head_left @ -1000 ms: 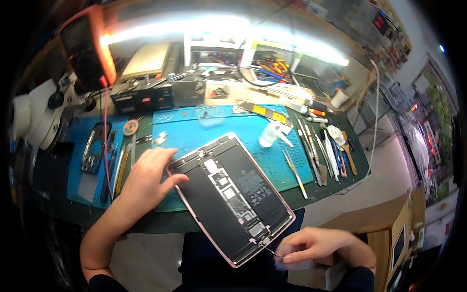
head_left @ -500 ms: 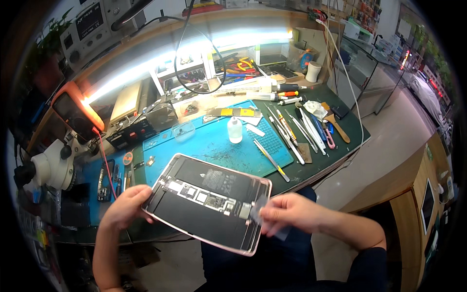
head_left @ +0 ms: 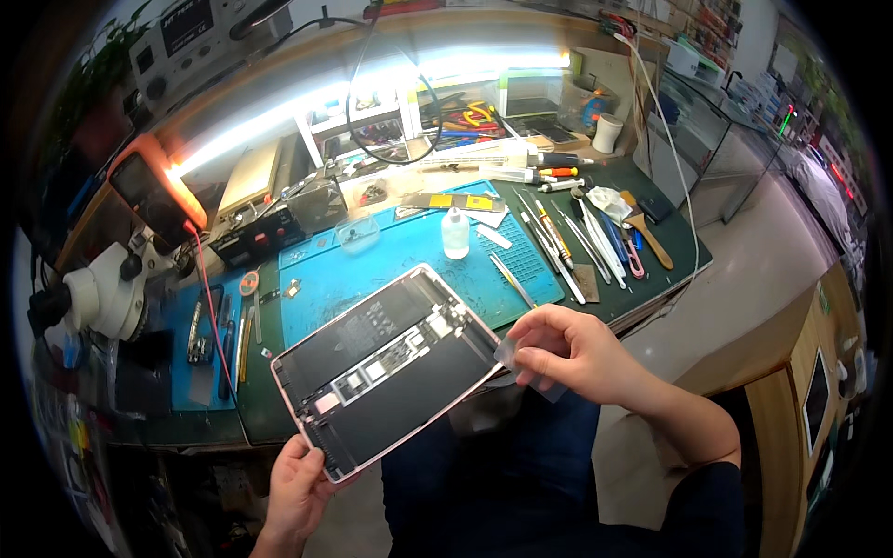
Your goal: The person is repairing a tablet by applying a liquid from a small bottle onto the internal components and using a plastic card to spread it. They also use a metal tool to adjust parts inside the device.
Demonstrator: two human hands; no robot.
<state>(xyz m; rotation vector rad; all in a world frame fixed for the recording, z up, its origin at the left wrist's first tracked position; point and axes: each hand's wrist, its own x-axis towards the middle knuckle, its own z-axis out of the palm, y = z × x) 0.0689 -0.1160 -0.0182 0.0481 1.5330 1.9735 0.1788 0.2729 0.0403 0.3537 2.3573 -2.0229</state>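
An opened tablet [head_left: 423, 377] with a pale pink rim lies tilted in the air, in front of the bench edge. Its black batteries and the long circuit board down the middle face up. My left hand [head_left: 299, 479] grips the near left corner, thumb on top. In my right hand [head_left: 586, 358] a thin translucent plastic sheet [head_left: 551, 389] is pinched, beside the tablet's right edge. Part of the sheet is hidden behind my fingers, and I cannot tell whether it touches the tablet.
Beyond the tablet, a blue mat [head_left: 372, 284] bears a clear bottle [head_left: 455, 234] and a small plastic box [head_left: 358, 234]. Tweezers and a brush [head_left: 651, 240] lie on the right. At left stand a microscope [head_left: 107, 298] and an orange-cased meter [head_left: 153, 195]; a red lead hangs there.
The tablet has turned counterclockwise, its right end swinging up and its left end down. My left hand moved down and rightward with it; my right hand rose slightly to the right with the sheet.
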